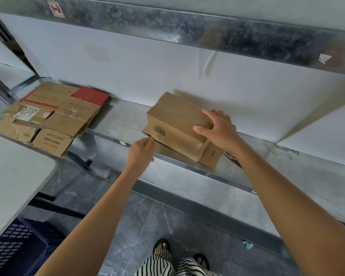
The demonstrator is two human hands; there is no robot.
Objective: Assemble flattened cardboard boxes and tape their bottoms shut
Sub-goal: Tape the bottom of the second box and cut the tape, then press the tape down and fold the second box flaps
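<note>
An assembled brown cardboard box (173, 124) lies on the metal shelf (120, 124), with clear tape along its near edge and a barcode on its side. It rests on another brown box or flap (211, 154) beneath it. My right hand (217, 128) grips the top box's right end, fingers spread over its upper face and thumb on the near side. My left hand (141, 150) is curled at the shelf's front edge, touching the lower flap's left corner; whether it pinches the cardboard I cannot tell. A stack of flattened boxes (52, 116) lies at the shelf's left.
A white wall panel (147, 72) backs the shelf and a metal shelf lip (187, 26) hangs overhead. A grey table corner (14, 176) sits at the left above a dark blue crate (12, 246). Dark tiled floor and my sandalled feet are below.
</note>
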